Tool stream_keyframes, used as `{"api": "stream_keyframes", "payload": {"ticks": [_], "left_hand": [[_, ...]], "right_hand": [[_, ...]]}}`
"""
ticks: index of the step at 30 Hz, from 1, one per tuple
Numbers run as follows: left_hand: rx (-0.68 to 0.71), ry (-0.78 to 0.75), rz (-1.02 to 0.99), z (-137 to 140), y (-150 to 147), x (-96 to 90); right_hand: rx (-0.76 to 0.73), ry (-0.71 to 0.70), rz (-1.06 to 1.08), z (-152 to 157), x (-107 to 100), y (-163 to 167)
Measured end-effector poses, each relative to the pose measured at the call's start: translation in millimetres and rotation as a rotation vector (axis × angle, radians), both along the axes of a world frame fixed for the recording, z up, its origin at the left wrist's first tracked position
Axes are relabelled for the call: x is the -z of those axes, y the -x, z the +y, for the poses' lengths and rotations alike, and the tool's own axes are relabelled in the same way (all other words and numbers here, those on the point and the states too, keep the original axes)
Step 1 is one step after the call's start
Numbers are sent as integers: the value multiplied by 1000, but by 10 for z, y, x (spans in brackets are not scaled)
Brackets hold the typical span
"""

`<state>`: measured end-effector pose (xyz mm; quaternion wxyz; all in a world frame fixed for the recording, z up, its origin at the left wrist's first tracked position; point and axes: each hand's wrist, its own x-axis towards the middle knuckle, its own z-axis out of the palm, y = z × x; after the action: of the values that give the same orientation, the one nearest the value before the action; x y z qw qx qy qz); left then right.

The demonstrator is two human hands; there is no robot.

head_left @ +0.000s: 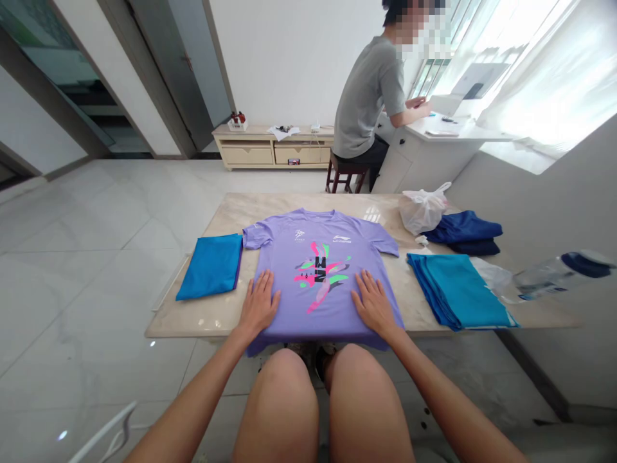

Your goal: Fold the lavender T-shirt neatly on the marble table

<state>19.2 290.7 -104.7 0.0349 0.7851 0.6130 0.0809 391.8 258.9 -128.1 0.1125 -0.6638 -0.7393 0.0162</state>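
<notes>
Head view: left hand (260, 302) and right hand (373, 305) flat, fingers spread, palms pressing purple T-shirt (321, 270) on table (216, 318), gripping nothing. Shirt between and under both hands, hem over near edge. Folded blue cloth (212, 265) left of left hand; teal stack (457, 289) right of right hand.

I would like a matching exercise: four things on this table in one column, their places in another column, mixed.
Things:
1. purple T-shirt
2. white plastic bag
3. folded blue cloth
4. clear bottle

Places:
A. lying at the table's right end
B. spread flat under both hands
C. left of the shirt
D. far right, beside dark blue clothes

Pairs: 1-B, 2-D, 3-C, 4-A
</notes>
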Motion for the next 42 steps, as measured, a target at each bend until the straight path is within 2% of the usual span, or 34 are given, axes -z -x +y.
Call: {"api": "stream_keyframes", "payload": {"ticks": [3, 6, 7, 9, 11, 14, 17, 20, 22, 24, 27, 29, 32, 37, 40, 42], "left_hand": [[5, 126, 82, -43, 82, -277], [66, 351, 175, 105, 139, -767], [77, 393, 187, 156, 162, -936], [102, 458, 209, 226, 210, -1233], [122, 490, 225, 243, 239, -1447], [117, 480, 260, 178, 192, -1603], [89, 437, 285, 67, 48, -1555], [94, 356, 250, -19, -75, -1327], [116, 276, 207, -46, -94, -1135], [133, 233, 184, -47, -61, -964], [183, 293, 168, -1, 26, -814], [251, 346, 136, 48, 63, -797], [331, 364, 93, 114, 59, -872], [331, 308, 67, 131, -14, -1051], [309, 295, 55, 108, -68, -1076], [294, 293, 61, 111, -118, -1055]], "right_hand": [[-37, 179, 6, -23, -170, -147], [-136, 373, 42, 109, -636, -359], [-139, 387, 67, 143, -814, -431], [-103, 328, 98, 169, -1133, -554], [-33, 258, 153, 140, -1373, -615], [-6, 199, 282, 25, -1598, -552], [-71, 103, 382, -112, -1705, -356], [-119, 1, 439, -229, -1664, -160], [-85, -22, 459, -299, -1548, -77], [-9, 24, 467, -370, -1407, -35], [58, 184, 487, -468, -1280, -10], [71, 209, 483, -516, -1297, 12], [95, 153, 424, -580, -1437, 72], [9, 246, 303, -676, -1653, 176], [-26, 298, 227, -600, -1637, 230], [-57, 326, 145, -459, -1548, 290]]}}
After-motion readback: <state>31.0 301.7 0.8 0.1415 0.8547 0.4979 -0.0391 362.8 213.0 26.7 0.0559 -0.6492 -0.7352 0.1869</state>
